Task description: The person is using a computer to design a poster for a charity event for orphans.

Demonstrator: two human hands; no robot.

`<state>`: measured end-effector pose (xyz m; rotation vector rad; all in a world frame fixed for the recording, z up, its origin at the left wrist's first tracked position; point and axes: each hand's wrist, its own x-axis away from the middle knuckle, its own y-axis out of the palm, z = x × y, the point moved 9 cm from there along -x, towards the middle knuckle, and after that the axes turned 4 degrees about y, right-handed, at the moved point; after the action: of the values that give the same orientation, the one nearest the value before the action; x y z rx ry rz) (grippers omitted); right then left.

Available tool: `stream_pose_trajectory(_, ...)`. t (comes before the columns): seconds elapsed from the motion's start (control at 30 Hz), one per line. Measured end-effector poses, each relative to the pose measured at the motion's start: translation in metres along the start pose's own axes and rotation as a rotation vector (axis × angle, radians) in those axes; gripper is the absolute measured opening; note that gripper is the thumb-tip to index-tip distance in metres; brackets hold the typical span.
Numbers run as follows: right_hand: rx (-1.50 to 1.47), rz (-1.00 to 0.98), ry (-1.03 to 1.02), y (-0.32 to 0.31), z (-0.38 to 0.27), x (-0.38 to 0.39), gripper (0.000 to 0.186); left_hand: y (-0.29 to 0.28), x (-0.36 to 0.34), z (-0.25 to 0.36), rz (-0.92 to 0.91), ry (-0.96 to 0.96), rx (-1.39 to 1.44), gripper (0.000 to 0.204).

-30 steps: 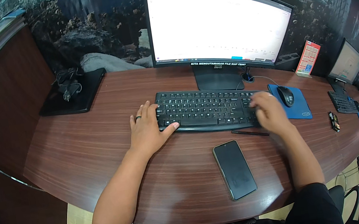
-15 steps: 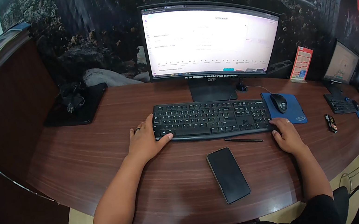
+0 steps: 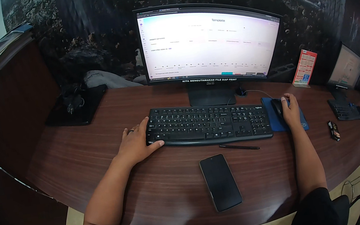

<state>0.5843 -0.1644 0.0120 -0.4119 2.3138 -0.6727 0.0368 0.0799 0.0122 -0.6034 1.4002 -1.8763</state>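
At the left end of a black keyboard, my left hand grips the corner, its thumb along the front edge and its fingers against the side. My right hand lies over a black computer mouse, which it partly covers. Under the mouse is a blue mouse pad. A slim black pen lies just in front of the keyboard. Nearer to me, between my forearms, a phone rests with its screen dark.
Behind the keyboard stands a lit monitor on its base. A red and white desk calendar is to its right. A small dark packet and a second keyboard sit farther right. A black flat stand is at the left, beside a wooden partition.
My right hand has gone from the keyboard's front right corner up and right onto the mouse. My left hand stays at the keyboard's left end. The whole view has shifted slightly.
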Motion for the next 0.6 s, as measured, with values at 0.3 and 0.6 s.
stream_pose_trajectory(0.3,0.066,-0.17,-0.044,0.019,-0.029,0.015,0.044,-0.001,0.0,-0.004,0.035,0.035,0.065,0.101)
stream_pose_trajectory(0.6,0.139,-0.166,-0.089,0.018,-0.035,0.015,0.041,0.002,-0.001,0.002,0.087,0.084,0.082,0.096)
